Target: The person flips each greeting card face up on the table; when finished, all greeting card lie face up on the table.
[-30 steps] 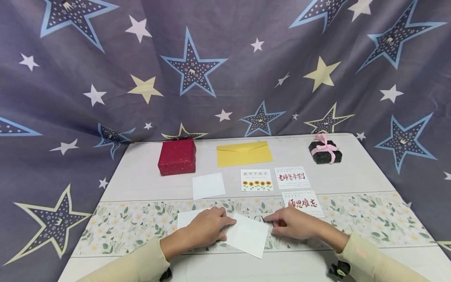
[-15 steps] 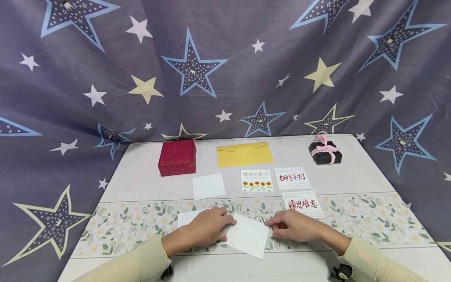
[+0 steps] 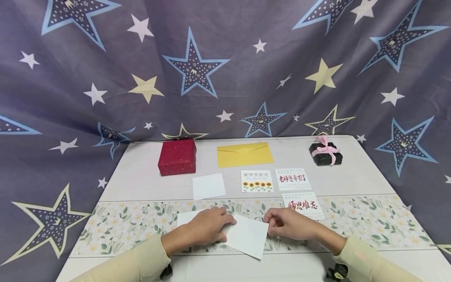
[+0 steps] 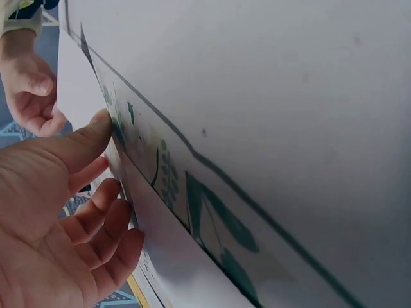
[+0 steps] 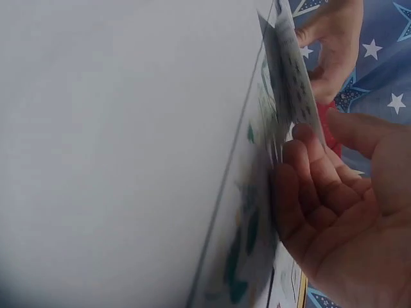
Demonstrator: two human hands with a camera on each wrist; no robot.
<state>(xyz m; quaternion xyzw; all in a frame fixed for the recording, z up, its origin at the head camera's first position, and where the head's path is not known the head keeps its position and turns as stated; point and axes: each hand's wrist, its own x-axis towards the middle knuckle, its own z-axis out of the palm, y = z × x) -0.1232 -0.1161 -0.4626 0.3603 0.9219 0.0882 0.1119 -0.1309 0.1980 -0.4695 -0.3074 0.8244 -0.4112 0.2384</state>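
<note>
A white card lies at an angle between my hands, its plain face up in the head view. My left hand pinches its left end, thumb and forefinger at the edge. Under that hand a second white sheet shows partly, the rest hidden. My right hand has curled fingers and thumb at the card's right corner, gripping it. From the right wrist, the card appears edge-on, raised off the cloth, with rows of small dark print on its underside; the fingers meet its near end.
Another blank card lies farther back. Beside it are a sunflower card and two cards with red lettering, one upper and one lower. A red box, yellow envelope and black ribboned box line the back.
My right forefinger, straighter before, has bent in at the card's right corner, and the thumb has come closer to the edge. The left hand and the other things stay put.
</note>
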